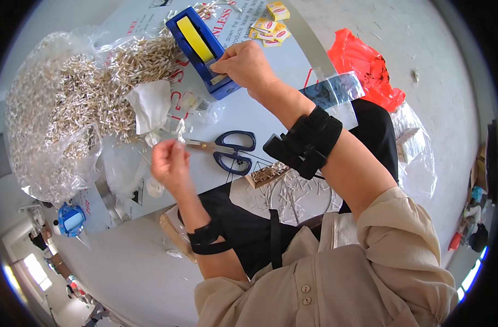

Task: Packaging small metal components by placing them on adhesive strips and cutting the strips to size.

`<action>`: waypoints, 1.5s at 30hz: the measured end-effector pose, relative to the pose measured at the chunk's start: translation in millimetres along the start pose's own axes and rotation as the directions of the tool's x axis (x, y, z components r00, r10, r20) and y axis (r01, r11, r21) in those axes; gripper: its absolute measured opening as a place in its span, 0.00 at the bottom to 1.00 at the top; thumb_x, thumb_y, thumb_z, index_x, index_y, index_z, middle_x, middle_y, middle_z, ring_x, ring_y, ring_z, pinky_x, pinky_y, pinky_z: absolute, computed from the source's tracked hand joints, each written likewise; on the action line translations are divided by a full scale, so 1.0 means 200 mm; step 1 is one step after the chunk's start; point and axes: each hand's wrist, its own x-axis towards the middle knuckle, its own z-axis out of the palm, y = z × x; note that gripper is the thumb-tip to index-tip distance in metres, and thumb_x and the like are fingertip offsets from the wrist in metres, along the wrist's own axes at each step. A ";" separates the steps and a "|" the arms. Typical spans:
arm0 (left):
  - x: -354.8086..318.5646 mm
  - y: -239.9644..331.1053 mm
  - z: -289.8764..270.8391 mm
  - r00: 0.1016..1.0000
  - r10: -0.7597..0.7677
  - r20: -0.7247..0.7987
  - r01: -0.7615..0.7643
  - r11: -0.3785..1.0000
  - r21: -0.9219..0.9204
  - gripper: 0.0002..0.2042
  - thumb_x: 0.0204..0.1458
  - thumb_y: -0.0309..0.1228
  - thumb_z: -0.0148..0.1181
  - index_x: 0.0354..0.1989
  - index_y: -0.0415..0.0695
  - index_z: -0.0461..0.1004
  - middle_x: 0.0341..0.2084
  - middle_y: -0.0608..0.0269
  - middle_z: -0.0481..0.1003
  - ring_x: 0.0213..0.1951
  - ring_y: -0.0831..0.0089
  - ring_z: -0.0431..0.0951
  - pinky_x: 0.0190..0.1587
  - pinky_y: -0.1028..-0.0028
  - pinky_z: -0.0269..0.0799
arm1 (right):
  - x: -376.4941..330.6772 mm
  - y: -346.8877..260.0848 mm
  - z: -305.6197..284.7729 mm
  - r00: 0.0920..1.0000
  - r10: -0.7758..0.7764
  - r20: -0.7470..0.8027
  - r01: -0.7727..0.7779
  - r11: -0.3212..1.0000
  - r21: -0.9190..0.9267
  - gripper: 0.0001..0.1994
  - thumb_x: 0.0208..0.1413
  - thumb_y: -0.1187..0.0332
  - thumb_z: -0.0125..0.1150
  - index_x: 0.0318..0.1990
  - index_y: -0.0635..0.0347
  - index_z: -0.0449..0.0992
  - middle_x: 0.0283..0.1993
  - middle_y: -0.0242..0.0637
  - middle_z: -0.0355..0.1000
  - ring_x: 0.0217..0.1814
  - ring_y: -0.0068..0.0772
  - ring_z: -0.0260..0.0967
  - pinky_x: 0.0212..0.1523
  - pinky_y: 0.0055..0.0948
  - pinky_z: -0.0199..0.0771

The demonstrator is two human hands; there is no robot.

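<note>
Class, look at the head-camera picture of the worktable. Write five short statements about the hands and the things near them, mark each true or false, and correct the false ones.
1. The right hand is at the blue tape dispenser. True.
2. The dispenser holds a red roll. False: the roll is yellow.
3. The scissors are in the left hand. False: they lie on the table, apart from it; the left hand pinches a small clear bag.
4. The cotton swabs are heaped to the person's left. True.
5. Both wrists wear black straps. True.
</note>
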 end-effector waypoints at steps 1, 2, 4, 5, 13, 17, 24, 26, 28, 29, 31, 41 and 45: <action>0.00 0.00 0.05 0.991 0.058 0.117 -0.056 0.998 -0.021 0.06 0.47 0.23 0.60 0.32 0.39 0.71 0.25 0.67 0.71 0.25 0.80 0.68 0.28 0.81 0.63 | 0.00 -0.01 0.00 1.000 -0.003 0.002 0.003 1.000 -0.001 0.06 0.39 0.73 0.67 0.22 0.68 0.77 0.19 0.34 0.69 0.19 0.21 0.63 0.20 0.23 0.65; 0.00 0.01 0.11 0.966 0.118 0.230 -0.110 0.993 -0.048 0.07 0.46 0.25 0.62 0.31 0.39 0.71 0.25 0.68 0.72 0.25 0.80 0.69 0.29 0.82 0.63 | 0.00 -0.02 0.01 1.000 0.013 0.011 -0.012 0.999 -0.045 0.06 0.39 0.73 0.67 0.22 0.68 0.77 0.19 0.35 0.69 0.20 0.21 0.63 0.20 0.23 0.65; -0.02 0.10 0.24 0.934 0.219 0.284 -0.251 0.965 0.080 0.09 0.42 0.24 0.63 0.32 0.39 0.70 0.28 0.64 0.72 0.28 0.75 0.70 0.30 0.78 0.64 | 0.00 -0.02 0.01 0.999 0.032 0.013 -0.031 0.995 -0.093 0.06 0.39 0.74 0.67 0.22 0.69 0.77 0.19 0.35 0.69 0.20 0.21 0.63 0.21 0.23 0.65; -0.01 0.14 0.30 0.885 0.308 0.349 -0.391 0.899 0.198 0.12 0.38 0.23 0.65 0.32 0.38 0.69 0.30 0.61 0.71 0.31 0.69 0.71 0.32 0.73 0.66 | 0.01 -0.01 0.01 0.999 0.043 -0.025 -0.045 0.992 -0.116 0.07 0.39 0.73 0.67 0.23 0.69 0.77 0.19 0.36 0.69 0.20 0.22 0.63 0.21 0.24 0.65; 0.16 0.16 0.53 0.911 0.280 0.301 -0.394 0.808 0.439 0.14 0.34 0.26 0.69 0.25 0.39 0.66 0.23 0.57 0.69 0.29 0.60 0.69 0.33 0.65 0.64 | -0.04 -0.10 0.05 0.996 -0.039 -0.086 0.031 0.995 -0.092 0.09 0.40 0.71 0.65 0.22 0.71 0.76 0.17 0.36 0.67 0.19 0.24 0.63 0.20 0.27 0.65; 0.12 0.16 0.56 0.923 0.272 0.271 -0.372 0.809 0.456 0.14 0.35 0.29 0.68 0.24 0.40 0.66 0.20 0.59 0.68 0.25 0.61 0.68 0.31 0.67 0.64 | -0.17 -0.08 -0.03 0.999 0.037 -0.026 -0.033 0.991 0.130 0.10 0.41 0.71 0.64 0.21 0.72 0.74 0.15 0.31 0.64 0.19 0.17 0.56 0.18 0.23 0.58; 0.16 0.08 0.51 0.916 0.335 0.219 -0.396 0.844 0.363 0.17 0.35 0.33 0.70 0.18 0.40 0.65 0.13 0.64 0.64 0.17 0.71 0.62 0.24 0.71 0.62 | -0.49 -0.09 -0.06 0.993 0.104 -0.048 -0.085 0.950 0.301 0.10 0.40 0.70 0.59 0.17 0.70 0.71 0.14 0.45 0.67 0.17 0.34 0.65 0.23 0.35 0.66; 0.16 0.08 0.52 0.931 0.292 0.218 -0.355 0.861 0.363 0.17 0.36 0.33 0.71 0.18 0.39 0.64 0.13 0.65 0.64 0.17 0.72 0.61 0.24 0.72 0.62 | -0.58 -0.07 -0.10 0.998 0.058 -0.039 -0.044 0.955 0.293 0.11 0.43 0.71 0.60 0.18 0.70 0.70 0.18 0.40 0.66 0.22 0.28 0.62 0.25 0.30 0.63; 0.14 0.11 0.52 0.930 0.288 0.230 -0.358 0.854 0.379 0.17 0.36 0.33 0.71 0.18 0.39 0.64 0.13 0.65 0.64 0.17 0.72 0.62 0.24 0.71 0.62 | -0.68 -0.05 -0.13 1.000 0.009 -0.014 -0.004 0.955 0.296 0.11 0.46 0.71 0.61 0.20 0.70 0.68 0.22 0.35 0.65 0.27 0.22 0.60 0.27 0.26 0.61; 0.14 0.12 0.52 0.930 0.286 0.231 -0.359 0.844 0.398 0.18 0.36 0.33 0.71 0.18 0.39 0.65 0.13 0.65 0.65 0.17 0.71 0.63 0.24 0.71 0.63 | -0.73 -0.03 -0.15 0.999 0.006 0.032 -0.016 0.950 0.310 0.11 0.46 0.72 0.60 0.19 0.69 0.68 0.23 0.36 0.66 0.30 0.24 0.61 0.30 0.26 0.61; 0.14 0.11 0.52 0.930 0.289 0.228 -0.361 0.833 0.420 0.18 0.36 0.33 0.71 0.18 0.39 0.65 0.13 0.64 0.66 0.17 0.71 0.63 0.25 0.70 0.63 | -0.83 0.00 -0.19 0.997 -0.001 0.080 -0.025 0.944 0.328 0.11 0.46 0.72 0.60 0.19 0.69 0.67 0.25 0.37 0.66 0.34 0.25 0.62 0.33 0.26 0.62; 0.15 0.10 0.51 0.928 0.283 0.242 -0.366 0.811 0.457 0.18 0.35 0.34 0.72 0.17 0.39 0.66 0.15 0.61 0.68 0.19 0.66 0.66 0.26 0.67 0.64 | -1.02 0.10 -0.32 0.969 0.093 0.230 -0.181 0.900 0.397 0.06 0.49 0.74 0.59 0.24 0.65 0.72 0.33 0.32 0.65 0.26 0.18 0.56 0.28 0.20 0.59; 0.15 0.09 0.51 0.920 0.304 0.247 -0.386 0.808 0.445 0.18 0.35 0.35 0.71 0.17 0.39 0.66 0.15 0.61 0.69 0.19 0.65 0.66 0.26 0.66 0.63 | -1.04 0.05 -0.33 0.956 0.068 0.284 -0.189 0.885 0.425 0.07 0.50 0.75 0.59 0.23 0.65 0.70 0.33 0.32 0.65 0.32 0.20 0.57 0.32 0.21 0.59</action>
